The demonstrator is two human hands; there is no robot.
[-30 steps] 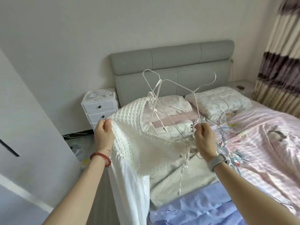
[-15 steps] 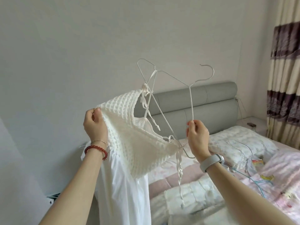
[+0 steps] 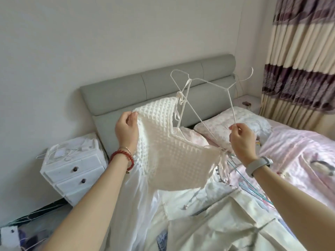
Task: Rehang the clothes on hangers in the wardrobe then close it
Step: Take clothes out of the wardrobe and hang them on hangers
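Left hand (image 3: 126,130): raised over the bedside, fingers curled, one edge of the white knitted top (image 3: 170,147) pinched between thumb and fingers; a red bead bracelet (image 3: 125,157) is worn at the wrist.
Right hand (image 3: 242,140): held up at about the same height, fingers curled, the lower end of the white wire hanger (image 3: 208,98) pinched at the fingertips; a grey wristband (image 3: 257,165) is worn at the wrist.
Knitted top: stretched between the two hands, its far corner gripped by the left hand, its near corner drawn towards the right wrist, where a tie cord (image 3: 222,165) is seen dangling; one strap is looped over the hanger's shoulder above and between the hands.
Hanger: tilted, its hook turned up and beyond the right hand, its frame slanted down towards that hand's fingertips.
White garment (image 3: 130,205): seen hanging below the left forearm, under the knitted top; whether it is joined to the top cannot be told.
Bed (image 3: 299,160): spread beneath and beyond the right hand, with pink bedding, a pillow (image 3: 253,120) and a grey headboard (image 3: 145,91) behind both hands.
Loose hangers (image 3: 253,192): thin coloured wire ones are laid on the bedding under the right forearm.
Nightstand (image 3: 72,169): a white drawer unit is placed below and outside the left hand.
Curtain (image 3: 299,60): striped, hung beyond the right hand.
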